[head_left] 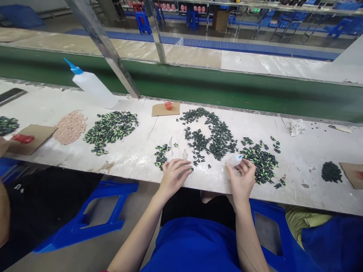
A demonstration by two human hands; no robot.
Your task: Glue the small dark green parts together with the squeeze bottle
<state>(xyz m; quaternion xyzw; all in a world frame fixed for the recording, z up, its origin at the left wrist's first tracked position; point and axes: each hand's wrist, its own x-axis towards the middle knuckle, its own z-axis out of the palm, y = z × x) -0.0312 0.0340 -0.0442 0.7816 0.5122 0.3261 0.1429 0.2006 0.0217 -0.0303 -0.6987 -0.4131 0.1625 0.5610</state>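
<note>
My left hand (174, 174) is closed near the table's front edge, pinching a small black-and-green part (191, 169) at the thumb and fingertips. In my right hand (243, 180) is a small white squeeze bottle (233, 160) with a blue tip, tilted over the table. Beyond my hands spreads a loose pile of small dark green parts (219, 138). To the right of my right hand lies a heap of black parts with bright green spots (262, 162). A smaller cluster of similar spotted parts (161, 153) lies just behind my left hand.
A large white bottle with a blue nozzle (95, 88) stands at the back left, near a metal post (110, 53). Cardboard (155, 110) carries a red cup (168, 105). Pink pieces (70, 126) and another spotted heap (112, 128) lie left. A co-worker's arm (3, 215) shows at far left.
</note>
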